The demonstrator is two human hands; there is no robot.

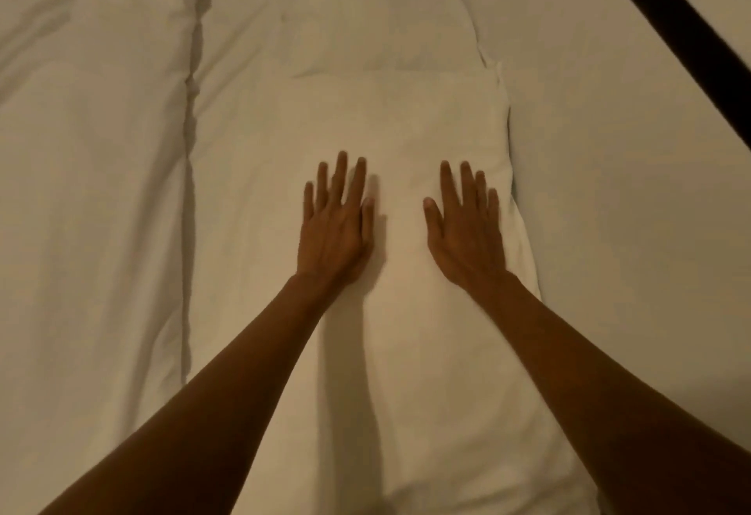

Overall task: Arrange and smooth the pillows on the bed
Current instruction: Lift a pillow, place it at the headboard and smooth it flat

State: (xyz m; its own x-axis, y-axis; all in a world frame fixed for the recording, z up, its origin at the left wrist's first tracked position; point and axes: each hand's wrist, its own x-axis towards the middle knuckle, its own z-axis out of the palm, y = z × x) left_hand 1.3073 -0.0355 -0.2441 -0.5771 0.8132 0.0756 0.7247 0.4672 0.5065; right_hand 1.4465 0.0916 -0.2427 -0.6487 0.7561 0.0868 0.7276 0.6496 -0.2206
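A white pillow [398, 124] lies lengthwise in the middle of the view, running from the near edge away from me. Both palms rest flat on its top. My left hand [337, 226] presses left of the pillow's centre, fingers spread and pointing away. My right hand [465, 230] lies near the pillow's right edge, fingers also apart, holding nothing. Beyond the pillow's far end sits a second white pillow [365, 14], slightly rumpled.
A white duvet [89, 189] with a long fold seam covers the left side. Bare white sheet [630, 189] stretches to the right. A dark bed frame bar [682, 22] crosses the top right corner diagonally.
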